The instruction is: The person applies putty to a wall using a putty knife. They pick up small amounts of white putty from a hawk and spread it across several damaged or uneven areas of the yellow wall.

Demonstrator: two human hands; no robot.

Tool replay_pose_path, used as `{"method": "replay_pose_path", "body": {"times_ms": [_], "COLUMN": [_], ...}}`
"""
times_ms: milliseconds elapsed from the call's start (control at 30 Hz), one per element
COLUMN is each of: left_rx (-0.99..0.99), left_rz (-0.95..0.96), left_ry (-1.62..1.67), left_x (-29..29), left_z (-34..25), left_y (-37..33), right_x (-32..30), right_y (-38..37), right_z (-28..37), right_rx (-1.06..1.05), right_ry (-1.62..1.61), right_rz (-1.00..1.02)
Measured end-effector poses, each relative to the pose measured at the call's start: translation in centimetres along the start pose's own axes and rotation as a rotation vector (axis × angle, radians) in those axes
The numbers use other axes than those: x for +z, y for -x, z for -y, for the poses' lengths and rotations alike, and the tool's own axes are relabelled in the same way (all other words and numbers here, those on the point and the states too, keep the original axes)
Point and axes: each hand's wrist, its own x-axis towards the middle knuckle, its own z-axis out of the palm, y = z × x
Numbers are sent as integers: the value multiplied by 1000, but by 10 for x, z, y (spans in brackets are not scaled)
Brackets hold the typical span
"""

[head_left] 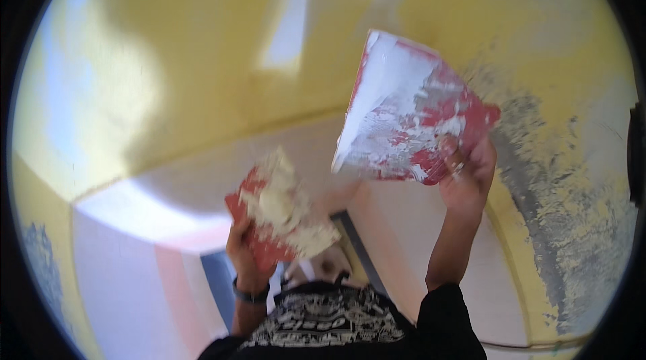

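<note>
My left hand [246,250] is closed round the edge of a red putty spreader [267,247]. A thick heap of cream putty [277,202] covers most of its face. Up and to the right, my right hand [468,175] grips a wide red putty knife [464,108] by its narrow end. White putty coats much of this blade, thickest along its broad edge, and some is smeared on my fingers. The two tools are apart, the right one held higher. Whether the broad edge touches the yellow surface cannot be made out.
Yellow painted wall [222,17] spreads across the upper view, with whitish patches. A rough grey and white scraped band [531,205] runs down the right side. Pale wall panels [121,259] with a pink stripe lie at lower left. A dark strip [360,252] stands behind me.
</note>
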Motion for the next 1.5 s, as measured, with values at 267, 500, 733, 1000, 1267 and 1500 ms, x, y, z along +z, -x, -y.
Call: {"method": "replay_pose_path", "body": {"times_ms": [267, 500, 733, 1000, 1267, 1500], "left_rx": [-15, 87, 27, -78, -111, -139], "left_rz": [-67, -115, -126, -129, -136, -278], "left_ry": [54, 104, -53, 29, 33, 2], "left_x": [-1, -18, -27, -30, -21, -44], "left_z": [12, -15, -26, -1, 4, 6], "left_y": [7, -2, -2, 18, 24, 19], "right_x": [27, -16, 2, 41, 46, 15], "right_y": [100, 134, 81, 96, 109, 124], "right_z": [-55, -82, -74, -81, -79, -80], "right_rx": [-363, 12, 328, -21, -129, 70], "right_ry": [356, 731, 98, 276, 171, 371], "right_rz": [529, 621, -14, 194, 566, 655]}}
